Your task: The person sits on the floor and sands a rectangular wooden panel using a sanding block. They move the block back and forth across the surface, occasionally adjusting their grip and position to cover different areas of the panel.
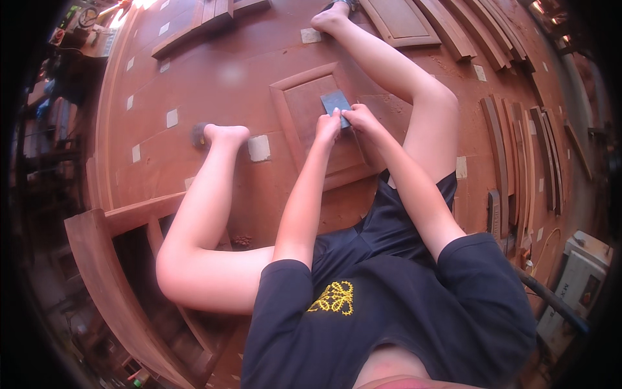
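Note:
A framed wooden panel (298,120) with a raised middle lies flat between my legs. Over its upper right part is a thin blue-grey rectangular sheet (334,102); whether it is metal or abrasive paper I cannot make out. My left hand (328,126) grips the sheet's near left side, fingers curled. At its near right side my right hand (363,121) is closed on the same sheet, the two thumbs close together. The fingers' undersides are hidden, as is any contact between sheet and panel.
My bent legs flank the panel on a brown work surface (227,91) with pale patches. Another panel (396,23) and long wooden strips (502,142) lie at the right. Boards (201,26) lie at the far left. A curved wooden frame (110,279) stands near left, a pale box (576,279) near right.

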A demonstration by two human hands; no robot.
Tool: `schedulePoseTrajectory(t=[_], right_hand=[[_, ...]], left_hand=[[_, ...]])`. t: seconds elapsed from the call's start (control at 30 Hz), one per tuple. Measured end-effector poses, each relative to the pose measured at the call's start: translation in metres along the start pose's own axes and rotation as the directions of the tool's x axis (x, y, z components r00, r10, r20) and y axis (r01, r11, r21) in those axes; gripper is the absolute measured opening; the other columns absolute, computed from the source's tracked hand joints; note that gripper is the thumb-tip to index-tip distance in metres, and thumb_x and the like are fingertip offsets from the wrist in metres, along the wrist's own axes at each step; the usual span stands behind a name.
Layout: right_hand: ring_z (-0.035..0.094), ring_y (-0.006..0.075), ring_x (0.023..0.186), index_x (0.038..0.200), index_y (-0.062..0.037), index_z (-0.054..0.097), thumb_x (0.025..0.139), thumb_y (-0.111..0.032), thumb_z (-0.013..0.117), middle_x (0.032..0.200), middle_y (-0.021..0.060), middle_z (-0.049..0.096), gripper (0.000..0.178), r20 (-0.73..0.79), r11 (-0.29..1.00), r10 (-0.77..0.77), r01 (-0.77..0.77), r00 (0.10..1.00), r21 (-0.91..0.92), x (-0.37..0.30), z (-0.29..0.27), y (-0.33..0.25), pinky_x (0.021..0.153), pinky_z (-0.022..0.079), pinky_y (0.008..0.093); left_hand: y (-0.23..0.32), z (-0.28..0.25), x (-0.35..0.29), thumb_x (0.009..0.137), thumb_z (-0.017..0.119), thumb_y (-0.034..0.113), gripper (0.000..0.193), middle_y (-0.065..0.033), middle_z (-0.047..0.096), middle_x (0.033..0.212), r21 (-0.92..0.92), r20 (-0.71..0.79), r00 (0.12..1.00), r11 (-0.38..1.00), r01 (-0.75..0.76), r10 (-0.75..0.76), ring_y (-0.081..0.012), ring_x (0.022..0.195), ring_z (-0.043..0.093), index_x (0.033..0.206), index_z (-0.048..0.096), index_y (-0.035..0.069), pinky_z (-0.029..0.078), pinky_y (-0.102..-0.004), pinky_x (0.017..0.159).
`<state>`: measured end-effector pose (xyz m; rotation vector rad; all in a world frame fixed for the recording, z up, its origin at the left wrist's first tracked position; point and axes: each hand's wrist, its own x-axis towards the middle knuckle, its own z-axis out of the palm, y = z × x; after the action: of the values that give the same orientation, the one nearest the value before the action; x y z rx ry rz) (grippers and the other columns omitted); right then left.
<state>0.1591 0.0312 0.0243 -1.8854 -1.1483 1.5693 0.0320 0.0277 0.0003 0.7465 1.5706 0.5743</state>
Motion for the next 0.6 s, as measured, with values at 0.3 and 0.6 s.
schedulePoseTrajectory(t=[0.3, 0.6], right_hand=[[0.067, 0.0308, 0.081, 0.106, 0.0012, 0.065, 0.087, -0.035, 0.062, 0.09, 0.0208, 0.069, 0.041, -0.243, 0.864, -0.29, 0.143, 0.926, -0.484, 0.047, 0.024, 0.024, 0.074, 0.051, 0.0411], [0.068, 0.0367, 0.097, 0.105, -0.0005, 0.068, 0.087, -0.037, 0.061, 0.098, 0.0235, 0.07, 0.041, -0.195, 0.913, -0.153, 0.063, 0.969, -0.404, 0.021, 0.033, 0.0, 0.085, 0.051, 0.0434]], left_hand=[[-0.004, 0.0, 0.032, 0.099, 0.05, 0.039, 0.046, -0.0064, 0.055, 0.056, 0.053, -0.109, 0.99, 0.995, -0.086, 0.092, -0.0173, 0.04, 0.049, 0.076, 0.061, 0.001, 0.035, -0.0342, 0.037], [-0.007, -0.02, 0.027, 0.098, 0.049, 0.041, 0.056, -0.0208, 0.064, 0.064, 0.163, -0.095, 0.993, 0.985, -0.054, 0.07, -0.0273, 0.052, 0.062, 0.084, 0.065, -0.011, 0.046, -0.0408, 0.048]])
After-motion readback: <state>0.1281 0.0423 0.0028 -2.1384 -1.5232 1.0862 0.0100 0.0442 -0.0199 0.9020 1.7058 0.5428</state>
